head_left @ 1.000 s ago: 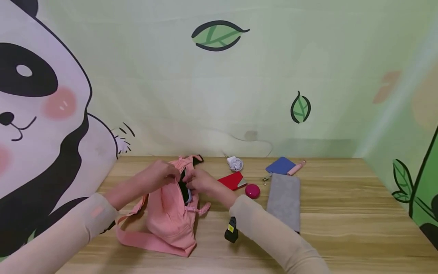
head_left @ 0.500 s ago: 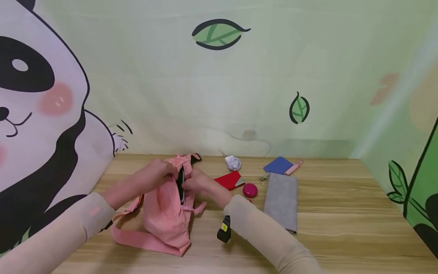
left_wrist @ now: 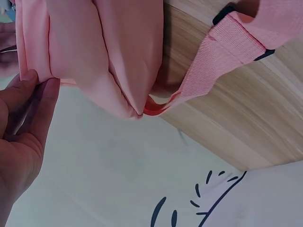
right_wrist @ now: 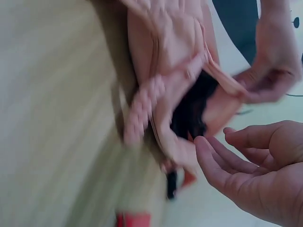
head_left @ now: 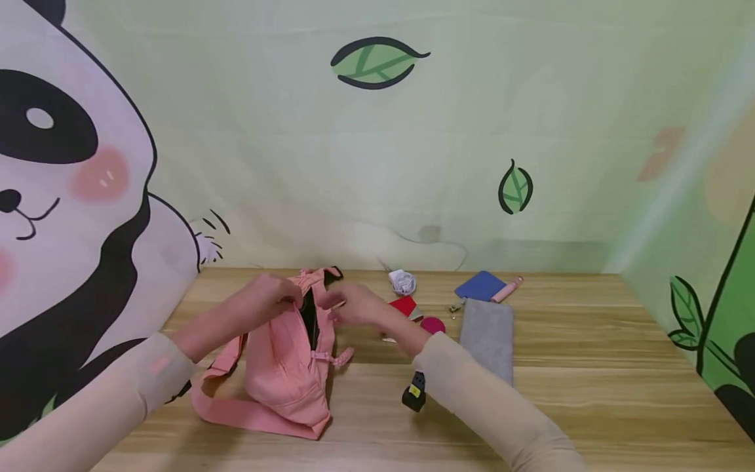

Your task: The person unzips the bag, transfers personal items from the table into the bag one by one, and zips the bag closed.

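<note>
A pink fabric bag (head_left: 283,387) with a wide strap rests on the table, its zipped mouth (head_left: 309,321) gaping to show a dark lining. My left hand (head_left: 272,295) pinches the near edge of that mouth between thumb and fingers; the left wrist view shows the cloth (left_wrist: 35,42) caught there. Beside the opposite edge is my right hand (head_left: 361,305), its thumb and fingers apart with nothing between them. In the right wrist view the right hand's fingers (right_wrist: 213,165) point toward the opening, and a braided pink zip pull (right_wrist: 144,106) hangs from the bag.
Right of the bag lie a red flat item (head_left: 404,305), a magenta round case (head_left: 433,324) and a white coiled cable (head_left: 404,283). Farther right are a grey pouch (head_left: 488,334), a blue flat piece (head_left: 479,286) and a pink tube (head_left: 507,290). A printed curtain (head_left: 413,144) hangs behind.
My right hand has drawn back rightward out of the bag's mouth. The dark flat object with a pale edge no longer shows in the opening. My left hand keeps its pinch.
</note>
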`<action>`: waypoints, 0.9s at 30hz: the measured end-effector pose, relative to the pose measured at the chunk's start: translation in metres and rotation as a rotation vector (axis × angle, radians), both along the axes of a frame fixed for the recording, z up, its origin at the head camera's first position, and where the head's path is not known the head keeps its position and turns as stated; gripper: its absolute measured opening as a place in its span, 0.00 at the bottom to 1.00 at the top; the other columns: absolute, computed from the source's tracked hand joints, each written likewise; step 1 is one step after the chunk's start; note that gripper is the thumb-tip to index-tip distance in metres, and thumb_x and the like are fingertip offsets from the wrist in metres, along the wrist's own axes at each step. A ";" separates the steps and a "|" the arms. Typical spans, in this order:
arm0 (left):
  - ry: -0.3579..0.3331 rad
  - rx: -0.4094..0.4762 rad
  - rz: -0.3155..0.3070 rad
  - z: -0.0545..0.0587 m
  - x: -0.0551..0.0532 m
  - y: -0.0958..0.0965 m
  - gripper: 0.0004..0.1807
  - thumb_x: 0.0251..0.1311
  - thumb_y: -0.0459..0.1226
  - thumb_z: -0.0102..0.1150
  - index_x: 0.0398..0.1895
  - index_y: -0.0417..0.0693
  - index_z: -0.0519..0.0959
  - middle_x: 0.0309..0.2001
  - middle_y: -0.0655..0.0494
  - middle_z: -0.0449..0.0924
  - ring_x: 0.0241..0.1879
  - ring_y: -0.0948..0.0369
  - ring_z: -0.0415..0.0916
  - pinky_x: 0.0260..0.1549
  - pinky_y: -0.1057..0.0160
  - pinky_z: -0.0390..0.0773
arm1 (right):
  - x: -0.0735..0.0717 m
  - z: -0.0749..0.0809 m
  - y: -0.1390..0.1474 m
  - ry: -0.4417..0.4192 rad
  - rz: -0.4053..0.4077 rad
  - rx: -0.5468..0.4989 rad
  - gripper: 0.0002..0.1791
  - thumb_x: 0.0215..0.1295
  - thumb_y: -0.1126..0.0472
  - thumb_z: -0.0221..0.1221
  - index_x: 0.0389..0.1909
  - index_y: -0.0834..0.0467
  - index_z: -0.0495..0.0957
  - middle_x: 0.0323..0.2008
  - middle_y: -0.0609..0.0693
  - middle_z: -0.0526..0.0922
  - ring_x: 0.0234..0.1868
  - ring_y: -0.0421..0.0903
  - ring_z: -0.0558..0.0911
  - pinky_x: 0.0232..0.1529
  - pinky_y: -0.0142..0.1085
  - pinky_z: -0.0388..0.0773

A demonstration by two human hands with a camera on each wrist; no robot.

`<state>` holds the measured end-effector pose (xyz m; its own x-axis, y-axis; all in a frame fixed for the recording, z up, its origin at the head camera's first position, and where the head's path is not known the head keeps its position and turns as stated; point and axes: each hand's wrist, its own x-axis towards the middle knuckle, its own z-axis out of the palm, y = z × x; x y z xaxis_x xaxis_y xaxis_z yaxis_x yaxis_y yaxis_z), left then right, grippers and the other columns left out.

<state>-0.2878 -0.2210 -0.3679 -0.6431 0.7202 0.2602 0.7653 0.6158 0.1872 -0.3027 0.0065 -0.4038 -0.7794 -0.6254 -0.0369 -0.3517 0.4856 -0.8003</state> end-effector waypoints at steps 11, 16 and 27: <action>-0.029 -0.008 0.022 -0.005 -0.002 -0.005 0.11 0.54 0.19 0.68 0.32 0.43 0.87 0.32 0.54 0.87 0.33 0.59 0.84 0.31 0.64 0.83 | 0.021 0.006 0.105 0.193 -0.134 0.266 0.15 0.68 0.73 0.58 0.53 0.63 0.82 0.51 0.57 0.86 0.47 0.49 0.82 0.46 0.39 0.81; -0.030 -0.001 0.020 -0.005 -0.001 -0.006 0.11 0.54 0.19 0.68 0.31 0.44 0.86 0.33 0.53 0.87 0.34 0.59 0.84 0.31 0.64 0.83 | 0.039 -0.007 0.158 0.224 -0.217 0.346 0.14 0.66 0.73 0.60 0.50 0.64 0.83 0.48 0.59 0.86 0.47 0.53 0.84 0.41 0.42 0.83; -0.041 0.006 0.024 -0.006 -0.002 -0.008 0.10 0.53 0.20 0.70 0.32 0.41 0.87 0.33 0.54 0.87 0.34 0.59 0.84 0.31 0.65 0.83 | 0.069 -0.019 0.239 0.340 -0.350 0.506 0.16 0.63 0.67 0.65 0.49 0.70 0.80 0.47 0.67 0.83 0.51 0.64 0.82 0.49 0.54 0.80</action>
